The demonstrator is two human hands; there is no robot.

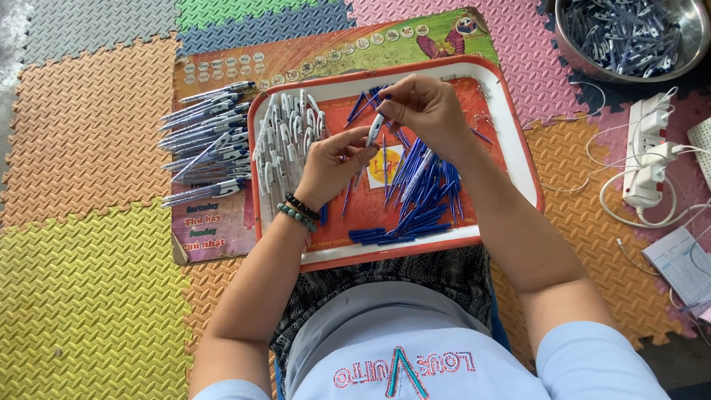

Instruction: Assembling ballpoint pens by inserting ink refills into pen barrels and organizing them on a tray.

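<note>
Head view, looking straight down: a printed chart point(222, 70) lies flat on the foam floor mats point(89, 296), orange and green with rows of small round pictures along its upper edge and a pink patch with coloured lettering at its lower left corner. On it sits an orange plastic tray point(518, 148) with a pale rim and a small yellow square label point(386, 167) at its middle.

Both forearms reach forward over the tray, and the hands meet above its centre. The left hand point(333, 163), with two bead bracelets point(298, 211) on the wrist, pinches the lower part of a white pen barrel point(375, 130). The right hand point(426, 111) curls over the barrel's upper end, fingertips closed on it.

White barrels point(285, 141) are heaped on the left side of the tray; thin blue pen parts point(422, 192) lie in a loose pile on the right. Left of the tray, finished pens point(207, 141) lie in a row on the chart. A shiny metal bowl point(689, 52) of blue and white parts stands at the upper right, with a white power strip point(646, 148) and its cables beside it.
</note>
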